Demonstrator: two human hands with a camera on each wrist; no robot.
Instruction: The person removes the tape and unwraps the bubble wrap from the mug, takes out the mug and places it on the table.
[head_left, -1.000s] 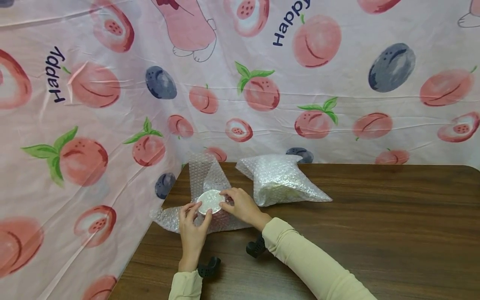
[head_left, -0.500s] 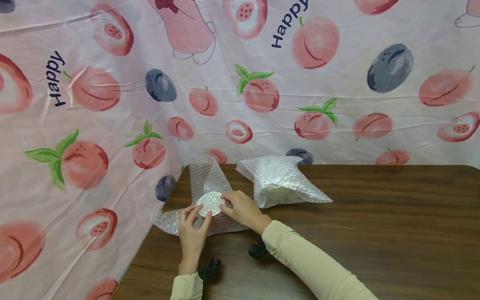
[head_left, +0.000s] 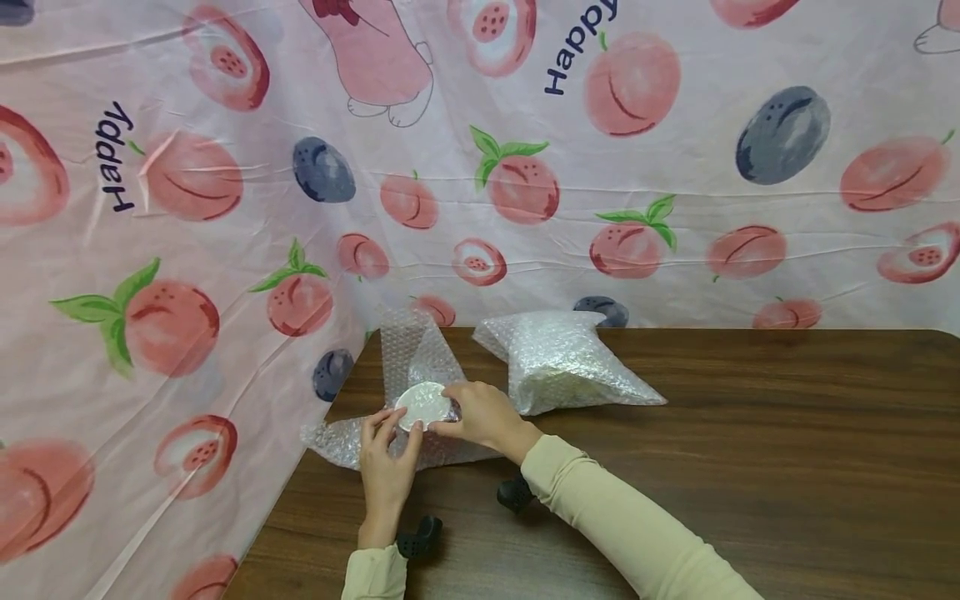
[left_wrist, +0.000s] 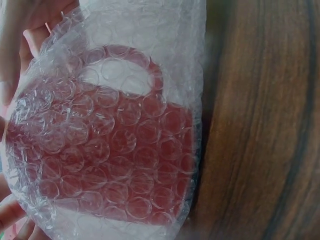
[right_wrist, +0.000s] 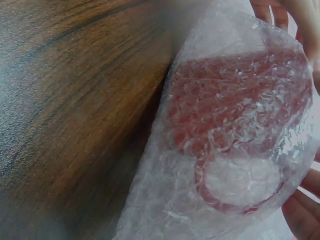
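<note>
A red mug (left_wrist: 115,155) with a looped handle shows through bubble wrap (left_wrist: 145,30) in the left wrist view. In the right wrist view the mug (right_wrist: 230,110) is also behind the clear bubbles. From the head its round, pale top (head_left: 423,405) faces up, and bubble wrap (head_left: 341,442) spreads to its left and behind. The left hand (head_left: 386,467) holds the near left edge between spread fingers and thumb. At the right edge the right hand (head_left: 491,417) grips with its thumb on the near side. The wrist views show only parts of the fingers.
A second bubble-wrapped bundle (head_left: 558,362) lies just right of the mug on the brown wooden table (head_left: 750,467). Fruit-printed cloth (head_left: 465,167) hangs along the table's back and left sides. Black wrist pieces (head_left: 420,537) show beside both forearms.
The right thumb has shifted from the right side of the round top toward its near edge. The left hand and the wrapped bundle stay in place.
</note>
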